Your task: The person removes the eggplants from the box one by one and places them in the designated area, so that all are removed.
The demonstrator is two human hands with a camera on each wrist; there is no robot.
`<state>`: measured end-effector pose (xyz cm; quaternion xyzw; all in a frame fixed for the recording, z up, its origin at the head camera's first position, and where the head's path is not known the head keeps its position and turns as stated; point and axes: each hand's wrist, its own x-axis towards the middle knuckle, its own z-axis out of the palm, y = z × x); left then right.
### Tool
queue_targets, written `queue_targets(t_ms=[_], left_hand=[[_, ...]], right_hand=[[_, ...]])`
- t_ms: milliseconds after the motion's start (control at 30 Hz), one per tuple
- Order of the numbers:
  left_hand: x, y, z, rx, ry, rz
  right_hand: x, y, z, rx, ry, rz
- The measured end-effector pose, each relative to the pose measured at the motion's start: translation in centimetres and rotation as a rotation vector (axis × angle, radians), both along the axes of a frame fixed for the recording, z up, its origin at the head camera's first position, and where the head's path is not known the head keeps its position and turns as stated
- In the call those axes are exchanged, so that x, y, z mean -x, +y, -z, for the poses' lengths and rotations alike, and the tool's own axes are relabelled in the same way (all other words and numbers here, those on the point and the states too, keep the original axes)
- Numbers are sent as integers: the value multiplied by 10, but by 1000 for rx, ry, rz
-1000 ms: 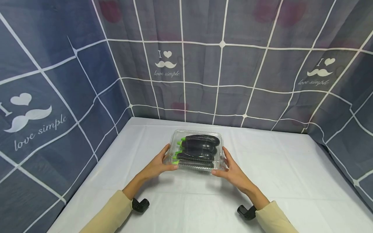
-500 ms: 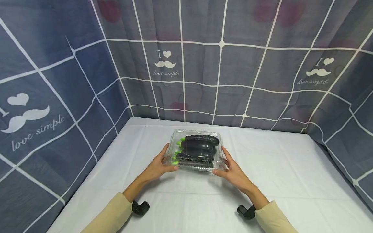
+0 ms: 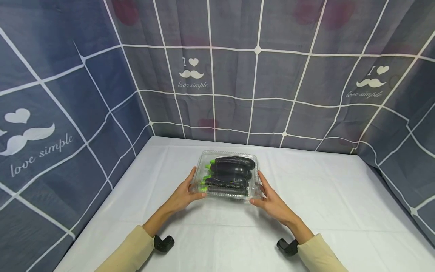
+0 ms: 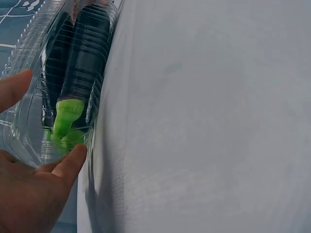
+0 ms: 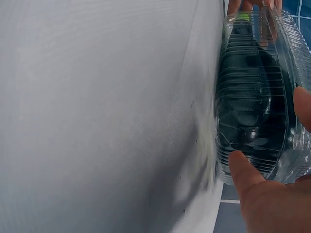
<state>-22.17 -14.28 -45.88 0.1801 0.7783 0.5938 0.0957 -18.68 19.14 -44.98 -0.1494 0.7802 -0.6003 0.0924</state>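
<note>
A clear plastic clamshell box point(image 3: 254, 160), lid down, sits at the white-covered table toward the back. Inside lie several dark eggplants point(image 3: 232, 169) side by side, their green stem ends point(image 4: 68, 116) pointing left. My left hand point(image 3: 181, 194) holds the box's left end, thumb at the front corner and fingers along the side. At the opposite end, my right hand point(image 3: 273, 202) holds it the same way, its thumb point(image 5: 243, 170) against the ribbed front wall. Some fingers of both hands are hidden behind the box in the head view.
White cloth point(image 3: 217, 241) covers the table. A grey-blue checked curtain point(image 3: 234, 75) rises behind it and at both sides. Black curved pieces point(image 3: 164, 244) stick out at both wrists, beside the beige sleeves point(image 3: 130, 249).
The right thumb has slid slightly to the right along the front of the box. Box and left hand stay nearly in place; the head view has shifted a little.
</note>
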Motion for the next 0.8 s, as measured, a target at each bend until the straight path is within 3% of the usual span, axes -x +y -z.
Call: queue_targets(t_ms=[367,800], left_hand=[[-1,-2,1,-69,22,64],[-4,-2,-1,-107,4,78]], right_hand=[[-2,2,-2,-18,17,-30],[0,5,-1,-3,9,-40]])
